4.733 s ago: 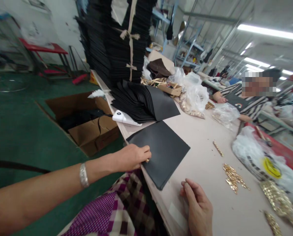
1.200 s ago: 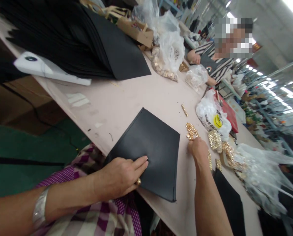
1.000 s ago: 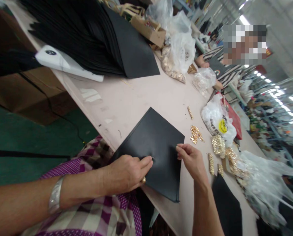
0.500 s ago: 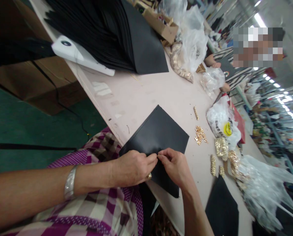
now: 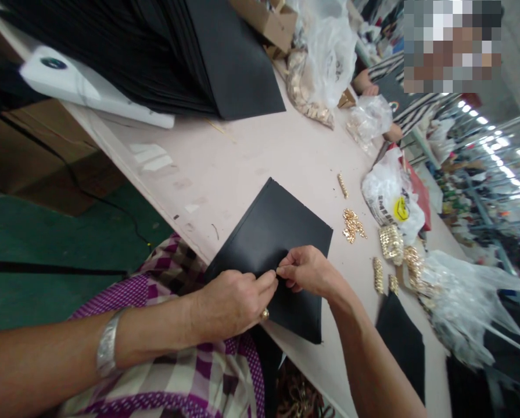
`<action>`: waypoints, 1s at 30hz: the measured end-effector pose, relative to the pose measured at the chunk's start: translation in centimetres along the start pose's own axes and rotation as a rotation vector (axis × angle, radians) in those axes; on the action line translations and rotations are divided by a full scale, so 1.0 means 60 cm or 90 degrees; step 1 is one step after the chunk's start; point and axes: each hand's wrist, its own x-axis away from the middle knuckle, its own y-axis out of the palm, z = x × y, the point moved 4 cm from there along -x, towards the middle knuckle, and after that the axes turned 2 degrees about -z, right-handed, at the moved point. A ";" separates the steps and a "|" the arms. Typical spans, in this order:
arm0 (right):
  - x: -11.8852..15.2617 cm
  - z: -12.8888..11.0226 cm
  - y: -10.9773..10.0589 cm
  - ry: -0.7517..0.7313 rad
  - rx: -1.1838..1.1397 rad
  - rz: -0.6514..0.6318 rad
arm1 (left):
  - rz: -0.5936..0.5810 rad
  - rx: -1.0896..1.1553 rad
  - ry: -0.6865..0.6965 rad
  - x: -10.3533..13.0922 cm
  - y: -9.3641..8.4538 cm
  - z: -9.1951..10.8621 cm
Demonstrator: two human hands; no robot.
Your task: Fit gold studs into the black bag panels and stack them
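A flat black leather-like panel [image 5: 264,226] lies at a slant on the table edge in front of me, its near corner by my lap. Over its lower middle my left hand [image 5: 236,302] is closed, thumb and fingers pinched together. My right hand [image 5: 307,270] meets it there from the right, thumb and forefinger pinched at the left fingertips. Whatever sits between the fingertips is too small or hidden to name. Just right of the panel is a small heap of gold-coloured metal pieces [image 5: 353,225], with a short gold strip [image 5: 342,186] beyond it.
A thick stack of black panels [image 5: 242,75] rests on a white device [image 5: 98,90] at the upper left. To the right are gold strips [image 5: 390,244], plastic bags [image 5: 455,296] and another black piece [image 5: 401,342]. A person in striped sleeves [image 5: 386,67] is across the table.
My right hand has turned flatter, its wrist swinging to the right, with fingertips still meeting the left ones. The view has shifted slightly. The panel stays under my hands.
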 end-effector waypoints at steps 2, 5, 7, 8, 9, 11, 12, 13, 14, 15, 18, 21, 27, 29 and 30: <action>-0.007 -0.006 -0.002 -0.013 0.025 -0.008 | -0.006 0.003 -0.001 0.000 -0.001 0.000; -0.007 -0.016 -0.004 -0.065 0.105 0.031 | -0.006 0.007 -0.002 0.000 -0.004 0.000; 0.003 -0.017 -0.006 -0.091 0.140 0.078 | 0.001 0.011 -0.002 0.000 -0.006 -0.001; 0.010 -0.015 -0.009 -0.103 0.147 0.106 | 0.007 0.012 -0.003 -0.001 -0.006 -0.002; 0.020 -0.011 -0.013 -0.116 0.152 0.141 | 0.014 0.013 -0.005 -0.001 -0.006 -0.004; 0.043 0.004 -0.029 -0.133 0.179 0.255 | 0.032 0.013 -0.007 -0.001 -0.004 -0.010; 0.058 0.016 -0.040 -0.120 0.199 0.333 | 0.043 0.014 -0.004 -0.001 -0.002 -0.013; 0.072 0.030 -0.049 -0.093 0.213 0.407 | 0.053 0.016 0.003 -0.001 0.000 -0.016; 0.084 0.047 -0.056 -0.057 0.210 0.460 | 0.065 0.020 0.011 0.000 0.001 -0.018; 0.092 0.065 -0.059 -0.025 0.183 0.484 | 0.076 0.025 0.018 0.001 0.002 -0.019; 0.096 0.111 -0.049 -0.035 -0.019 0.436 | 0.098 0.048 0.024 0.001 0.003 -0.019; 0.108 0.136 -0.043 -0.139 -0.214 0.435 | 0.097 0.134 0.009 -0.006 -0.003 -0.010; 0.297 0.246 -0.112 -0.093 -0.269 0.567 | 0.061 0.331 -0.022 -0.011 -0.045 0.026; 0.378 0.326 -0.165 0.022 -0.222 0.645 | 0.085 0.355 -0.041 -0.010 -0.058 0.028; 0.414 0.365 -0.193 0.068 -0.178 0.709 | 0.093 0.355 -0.049 -0.009 -0.061 0.028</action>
